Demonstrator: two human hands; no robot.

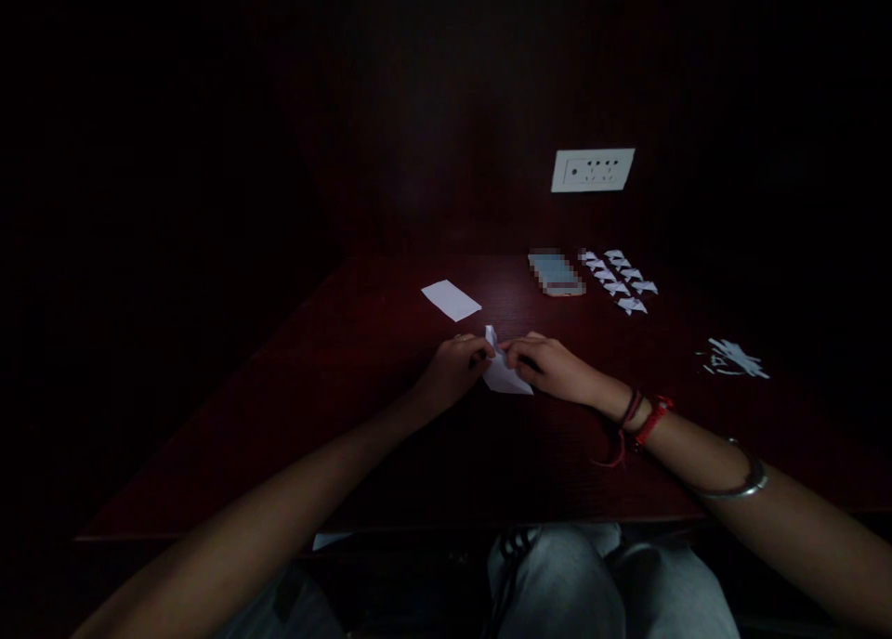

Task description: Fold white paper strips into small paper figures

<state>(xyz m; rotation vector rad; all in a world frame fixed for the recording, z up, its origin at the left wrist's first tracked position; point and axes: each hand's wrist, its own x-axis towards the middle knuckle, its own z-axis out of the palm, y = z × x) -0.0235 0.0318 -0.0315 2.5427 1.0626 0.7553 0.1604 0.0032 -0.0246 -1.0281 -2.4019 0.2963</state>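
Observation:
A small white folded paper (503, 374) lies on the dark red table (362, 416) between both my hands. My left hand (456, 368) pinches its left edge with closed fingers. My right hand (550, 365) pinches its right side, fingers curled. One corner of the paper sticks up between my fingertips. Red thread bands and a metal bangle are on my right wrist and forearm.
A flat white paper slip (451, 300) lies behind my left hand. A phone (556, 273) and several small folded paper pieces (620, 281) lie at the back right. Paper scraps (735, 358) lie at the far right. A white wall socket (592, 170) is behind the table.

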